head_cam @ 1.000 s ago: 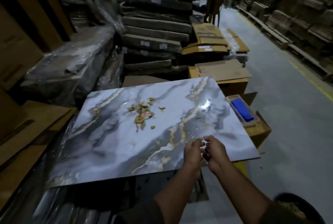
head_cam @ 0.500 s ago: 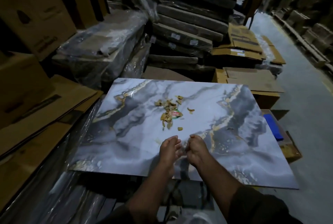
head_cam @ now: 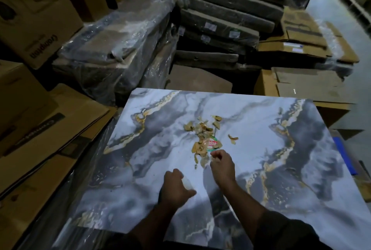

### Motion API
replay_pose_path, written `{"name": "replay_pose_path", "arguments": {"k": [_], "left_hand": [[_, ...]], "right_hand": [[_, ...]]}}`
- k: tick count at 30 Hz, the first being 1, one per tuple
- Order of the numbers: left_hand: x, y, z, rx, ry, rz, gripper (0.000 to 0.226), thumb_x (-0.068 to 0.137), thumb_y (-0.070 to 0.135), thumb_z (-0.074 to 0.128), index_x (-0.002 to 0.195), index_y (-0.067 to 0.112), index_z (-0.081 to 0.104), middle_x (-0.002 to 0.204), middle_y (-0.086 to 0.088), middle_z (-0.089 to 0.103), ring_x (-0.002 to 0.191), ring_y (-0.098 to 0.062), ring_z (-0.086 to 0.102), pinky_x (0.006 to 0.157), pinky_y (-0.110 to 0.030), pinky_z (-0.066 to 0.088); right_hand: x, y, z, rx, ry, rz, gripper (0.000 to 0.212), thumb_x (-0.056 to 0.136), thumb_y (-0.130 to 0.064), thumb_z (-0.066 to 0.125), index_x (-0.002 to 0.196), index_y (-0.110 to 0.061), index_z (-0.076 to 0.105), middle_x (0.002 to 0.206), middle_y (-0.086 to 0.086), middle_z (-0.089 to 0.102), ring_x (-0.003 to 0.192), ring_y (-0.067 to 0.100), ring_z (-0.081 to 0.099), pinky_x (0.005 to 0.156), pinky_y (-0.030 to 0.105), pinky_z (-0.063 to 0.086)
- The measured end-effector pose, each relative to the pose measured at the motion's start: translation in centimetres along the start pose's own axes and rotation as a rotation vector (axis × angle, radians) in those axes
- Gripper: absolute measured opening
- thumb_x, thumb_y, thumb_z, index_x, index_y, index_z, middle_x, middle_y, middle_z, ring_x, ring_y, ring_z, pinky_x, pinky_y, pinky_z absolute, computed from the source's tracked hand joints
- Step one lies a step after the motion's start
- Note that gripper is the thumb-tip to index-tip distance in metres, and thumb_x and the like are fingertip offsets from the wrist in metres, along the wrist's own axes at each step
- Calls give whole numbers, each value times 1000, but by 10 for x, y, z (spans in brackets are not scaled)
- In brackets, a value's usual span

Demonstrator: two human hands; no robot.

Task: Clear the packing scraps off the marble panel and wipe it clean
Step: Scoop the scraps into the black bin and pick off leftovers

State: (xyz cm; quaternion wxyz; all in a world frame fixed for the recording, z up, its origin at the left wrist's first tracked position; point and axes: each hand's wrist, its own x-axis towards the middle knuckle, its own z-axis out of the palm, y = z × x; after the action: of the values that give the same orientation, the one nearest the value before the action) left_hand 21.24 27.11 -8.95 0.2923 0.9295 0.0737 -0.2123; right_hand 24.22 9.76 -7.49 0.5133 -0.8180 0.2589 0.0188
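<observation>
Our right hand (head_cam: pixel 221 166), fingers curled on nothing we can see, reaches the scraps (head_cam: pixel 202 139) on the marble panel (head_cam: pixel 251 149) to gather them; left hand (head_cam: pixel 175 188) curls empty.

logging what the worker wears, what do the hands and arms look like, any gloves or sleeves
No gloves: both the left hand and the right hand are bare, with no rings, watch or bands visible. The forearms are bare too. Dark sleeves begin near the elbows at the bottom of the frame; dim light hides their exact colour.
</observation>
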Motion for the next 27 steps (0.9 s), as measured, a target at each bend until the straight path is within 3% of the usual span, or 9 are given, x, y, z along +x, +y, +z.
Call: {"name": "replay_pose_path", "arguments": {"k": [2, 4, 6, 10, 14, 17, 20, 23, 27], "left_hand": [[5, -2, 8, 18, 6, 73, 61, 68, 46, 88, 104, 31, 42, 109, 7, 40, 96, -14, 57, 76, -23, 44], [12, 0, 13, 7, 10, 153, 47, 75, 39, 84, 104, 32, 47, 108, 9, 44, 98, -14, 59, 81, -24, 48], [22, 4, 17, -15, 24, 218, 35, 79, 32, 79, 104, 30, 55, 107, 9, 50, 101, -13, 59, 85, -24, 48], [48, 25, 21, -130, 72, 281, 23, 82, 28, 75, 101, 28, 63, 102, 11, 55, 96, -10, 60, 82, -19, 44], [77, 51, 15, -255, 102, 338, 16, 88, 25, 64, 103, 23, 67, 99, 9, 59, 87, -9, 63, 78, -27, 52], [88, 54, 12, -292, 92, 398, 22, 84, 8, 65, 102, 20, 65, 103, 4, 57, 84, -8, 64, 74, -19, 51], [90, 48, 13, -362, 128, 345, 26, 82, -2, 70, 88, 22, 61, 95, 3, 58, 82, -11, 67, 73, -21, 55], [87, 45, 11, -384, 250, 369, 29, 80, 4, 78, 79, 25, 59, 83, 6, 62, 74, -6, 65, 68, -29, 57], [92, 45, 6, -330, 413, 377, 20, 82, 23, 76, 82, 28, 56, 80, 7, 58, 70, -15, 61, 66, -41, 55]], "right_hand": [[0, 15, -1, -255, 49, -113, 39, 84, -12, 77, 120, -18, 65, 119, 4, 64, 116, 22, 56, 97, 27, 42], [-1, 27, 1, -399, 135, -81, 57, 78, -24, 85, 130, -21, 62, 128, 4, 61, 122, 26, 51, 102, 35, 41], [-2, 32, 6, -375, 198, -42, 62, 77, -23, 85, 134, -17, 60, 132, 9, 58, 124, 30, 48, 104, 42, 40], [5, 24, 23, -230, 182, -98, 54, 85, -4, 72, 136, -8, 56, 129, 15, 55, 122, 31, 47, 105, 39, 40], [21, 8, 22, -102, 122, -137, 51, 84, -19, 54, 135, -14, 57, 124, 2, 57, 119, 20, 51, 99, 35, 44], [43, 15, -1, -68, 270, -152, 41, 86, -7, 54, 126, -13, 63, 119, 4, 58, 116, 26, 55, 98, 37, 45], [73, 29, -26, -111, 391, -49, 43, 89, 1, 60, 131, -6, 60, 127, 15, 54, 123, 34, 47, 104, 38, 37], [104, 32, -27, -128, 349, 17, 49, 89, -3, 59, 138, -1, 55, 135, 20, 53, 130, 39, 43, 111, 37, 25], [106, 23, -6, -168, 171, -132, 51, 82, -20, 45, 126, -3, 65, 126, 16, 63, 118, 37, 54, 104, 33, 32]]}}
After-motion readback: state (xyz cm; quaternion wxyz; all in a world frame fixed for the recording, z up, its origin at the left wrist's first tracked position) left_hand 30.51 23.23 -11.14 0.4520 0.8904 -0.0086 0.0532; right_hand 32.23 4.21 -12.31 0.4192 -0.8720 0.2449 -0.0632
